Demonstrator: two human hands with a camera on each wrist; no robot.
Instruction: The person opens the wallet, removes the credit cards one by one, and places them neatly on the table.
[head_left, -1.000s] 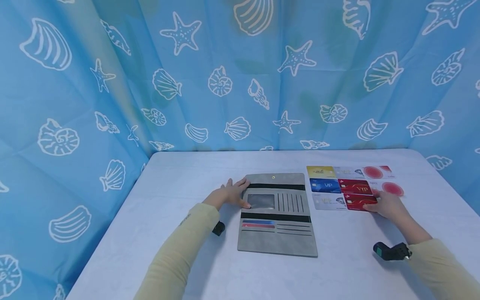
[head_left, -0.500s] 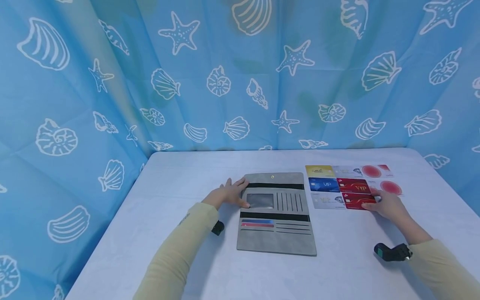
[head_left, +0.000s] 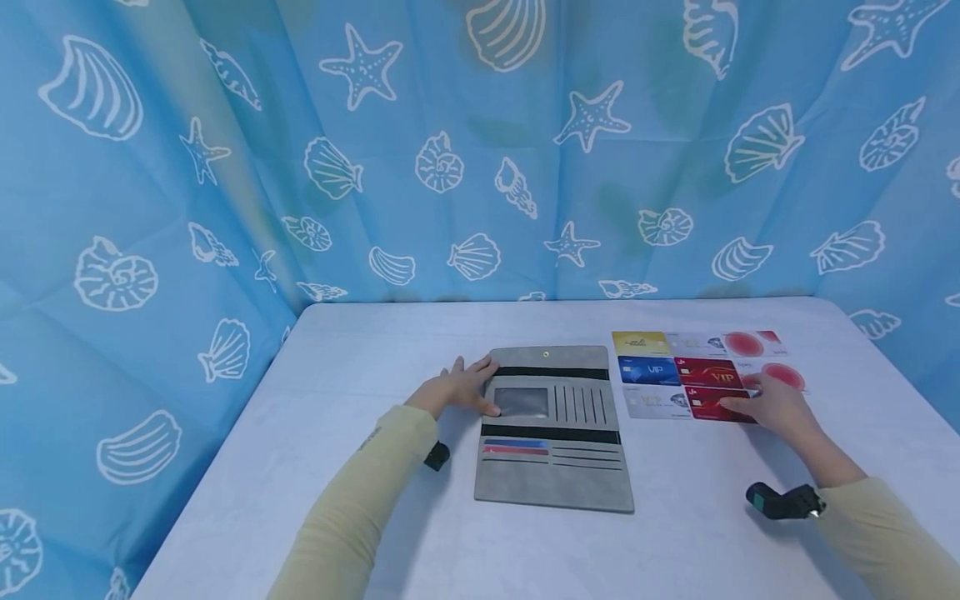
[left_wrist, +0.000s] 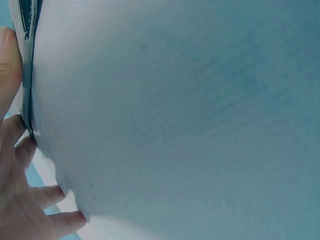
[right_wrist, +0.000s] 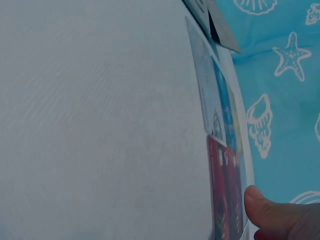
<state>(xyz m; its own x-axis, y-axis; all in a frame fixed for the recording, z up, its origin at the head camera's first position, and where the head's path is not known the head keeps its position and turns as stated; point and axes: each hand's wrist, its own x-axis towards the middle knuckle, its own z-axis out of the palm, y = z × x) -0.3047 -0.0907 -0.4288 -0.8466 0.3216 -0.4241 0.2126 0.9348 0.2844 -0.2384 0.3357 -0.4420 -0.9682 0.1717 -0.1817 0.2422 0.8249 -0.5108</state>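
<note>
A grey trifold wallet (head_left: 555, 487) lies spread out on the table, with a blue card (head_left: 517, 443) and a pink-red card (head_left: 517, 451) tucked into its lower left slots. My left hand (head_left: 461, 388) rests on the wallet's left edge, fingers spread; the left wrist view shows its thumb (left_wrist: 9, 70) against that edge. To the right, several cards lie flat in rows. My right hand (head_left: 780, 412) is at the right end of the front red card (head_left: 708, 402), its thumb over that card. In the right wrist view its other fingers are mostly hidden.
Around the front red card lie a gold card (head_left: 640, 342), a blue VIP card (head_left: 648, 370), a silver card (head_left: 656, 402) and white cards with red circles (head_left: 784, 375). A blue shell-print curtain (head_left: 480, 150) stands behind the white table (head_left: 360, 350).
My right thumb has shifted slightly left over the front red card. My left hand, the wallet and the cards stay where they were.
</note>
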